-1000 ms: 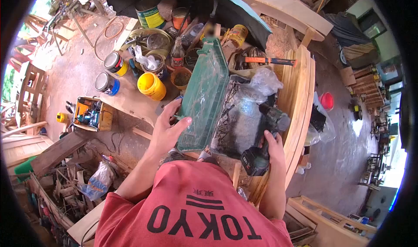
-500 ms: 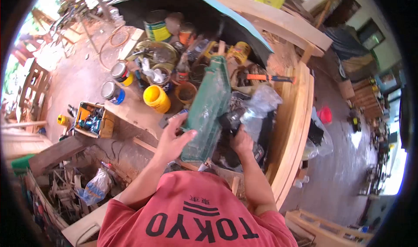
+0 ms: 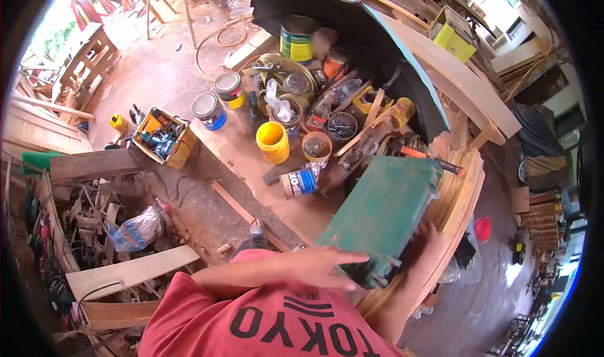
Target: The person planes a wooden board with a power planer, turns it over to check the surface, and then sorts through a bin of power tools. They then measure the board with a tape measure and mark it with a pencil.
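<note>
A green plastic case (image 3: 380, 209) lies tilted at the right of the bench, in front of my body. My left hand (image 3: 324, 262) is at its near edge, index finger stretched out along the edge and thumb apart. At the case's right side is my right hand (image 3: 423, 240), blurred and partly hidden, so its grip does not show. Behind the case an orange-and-black handled tool (image 3: 434, 158) is partly covered. To the left, a can with a blue label (image 3: 299, 182) rests on its side.
A yellow tub (image 3: 272, 143), paint cans (image 3: 229, 90) and small containers (image 3: 316, 148) crowd the bench. A box of tools (image 3: 165, 138) stands left. Long boards (image 3: 462, 203) line the right edge. Wood scraps (image 3: 94, 218) fill a bin at lower left.
The green case has moved right and turned flatter, uncovering the blue-labelled can. My left hand has come down to its near edge. My right hand has left the black tool and moved right.
</note>
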`<action>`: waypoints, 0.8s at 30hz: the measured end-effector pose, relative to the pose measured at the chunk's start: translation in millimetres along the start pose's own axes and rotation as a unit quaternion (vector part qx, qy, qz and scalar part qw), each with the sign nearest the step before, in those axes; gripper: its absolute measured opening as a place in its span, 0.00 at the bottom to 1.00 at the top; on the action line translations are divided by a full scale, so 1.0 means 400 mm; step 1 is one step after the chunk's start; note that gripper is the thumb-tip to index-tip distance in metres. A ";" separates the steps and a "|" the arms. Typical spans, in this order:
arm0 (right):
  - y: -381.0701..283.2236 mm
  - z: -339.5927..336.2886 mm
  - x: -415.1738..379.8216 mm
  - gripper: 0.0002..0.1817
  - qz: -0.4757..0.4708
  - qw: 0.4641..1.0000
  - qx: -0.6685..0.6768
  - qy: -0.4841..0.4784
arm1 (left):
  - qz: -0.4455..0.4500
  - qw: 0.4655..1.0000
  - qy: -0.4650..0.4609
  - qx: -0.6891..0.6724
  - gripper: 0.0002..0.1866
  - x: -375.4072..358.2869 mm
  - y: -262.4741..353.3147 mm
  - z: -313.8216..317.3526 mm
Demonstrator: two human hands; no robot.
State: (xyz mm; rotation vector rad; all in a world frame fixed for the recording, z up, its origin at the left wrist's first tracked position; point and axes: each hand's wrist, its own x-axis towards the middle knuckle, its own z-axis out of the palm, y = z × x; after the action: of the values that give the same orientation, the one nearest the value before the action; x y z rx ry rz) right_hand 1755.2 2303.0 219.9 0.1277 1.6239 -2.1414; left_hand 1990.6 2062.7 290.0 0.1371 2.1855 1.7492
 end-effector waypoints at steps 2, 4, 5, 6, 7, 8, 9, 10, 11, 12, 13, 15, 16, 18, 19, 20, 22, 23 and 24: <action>-0.044 -0.088 -0.028 0.27 -0.097 0.987 -0.083 0.093 | -0.036 0.998 -0.045 -0.006 0.40 -0.030 -0.029 0.008; -0.092 -0.081 -0.072 0.26 -0.160 0.960 -0.161 0.165 | -0.037 0.995 -0.089 0.003 0.39 -0.056 -0.072 0.017; -0.115 -0.060 -0.097 0.25 -0.165 0.948 -0.209 0.177 | -0.038 0.993 -0.114 0.007 0.39 -0.071 -0.102 0.025; -0.118 -0.044 -0.116 0.25 -0.169 0.932 -0.257 0.190 | 0.027 0.988 -0.152 -0.025 0.35 -0.081 -0.148 0.039; -0.106 -0.034 -0.130 0.24 -0.162 0.922 -0.309 0.167 | 0.020 0.982 -0.181 -0.048 0.34 -0.101 -0.188 0.057; -0.095 -0.017 -0.145 0.24 -0.154 0.909 -0.360 0.143 | 0.014 0.975 -0.210 -0.070 0.33 -0.119 -0.190 0.050; -0.084 0.007 -0.161 0.23 -0.147 0.892 -0.410 0.119 | 0.009 0.967 -0.238 -0.091 0.32 -0.137 -0.194 0.034; -0.059 0.043 -0.183 0.23 -0.161 0.881 -0.434 0.094 | -0.003 0.969 -0.226 -0.101 0.30 -0.157 -0.199 0.010; -0.029 0.109 -0.211 0.22 -0.147 0.900 -0.398 0.099 | -0.014 0.971 -0.222 -0.081 0.31 -0.176 -0.213 -0.017; -0.002 0.159 -0.235 0.22 -0.138 0.887 -0.431 0.090 | -0.025 0.973 -0.219 -0.061 0.31 -0.197 -0.231 -0.046; 0.023 0.202 -0.248 0.22 -0.131 0.873 -0.462 0.081 | -0.034 0.975 -0.215 -0.039 0.32 -0.220 -0.247 -0.077; 0.096 0.276 -0.241 0.23 -0.193 0.823 -0.529 0.076 | -0.075 0.985 -0.148 0.044 0.32 -0.293 -0.272 -0.141; 0.129 0.320 -0.247 0.23 -0.220 0.795 -0.560 0.074 | -0.096 0.985 -0.114 0.085 0.32 -0.343 -0.284 -0.176; 0.161 0.467 -0.273 0.23 -0.221 0.781 -0.582 0.047 | -0.098 0.987 -0.055 0.115 0.32 -0.453 -0.297 -0.258; 0.175 0.550 -0.284 0.23 -0.223 0.773 -0.593 0.032 | -0.098 0.987 -0.022 0.128 0.32 -0.508 -0.311 -0.297; 0.189 0.637 -0.298 0.23 -0.208 0.800 -0.563 -0.012 | -0.096 0.985 0.016 0.145 0.31 -0.562 -0.360 -0.319; 0.249 0.771 -0.292 0.25 -0.187 0.792 -0.571 -0.108 | -0.097 0.976 0.092 0.173 0.30 -0.675 -0.484 -0.338; 0.278 0.835 -0.295 0.26 -0.174 0.787 -0.572 -0.156 | -0.114 0.972 0.104 0.179 0.30 -0.731 -0.489 -0.370; 0.303 0.908 -0.310 0.28 -0.155 0.759 -0.604 -0.186 | -0.131 0.967 0.114 0.186 0.29 -0.788 -0.478 -0.401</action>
State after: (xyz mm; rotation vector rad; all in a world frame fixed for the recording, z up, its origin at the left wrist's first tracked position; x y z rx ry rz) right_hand 1984.5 1975.0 263.7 -0.9443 2.4793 -0.7803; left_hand 2260.8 1779.1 199.1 -0.2681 2.5415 1.2523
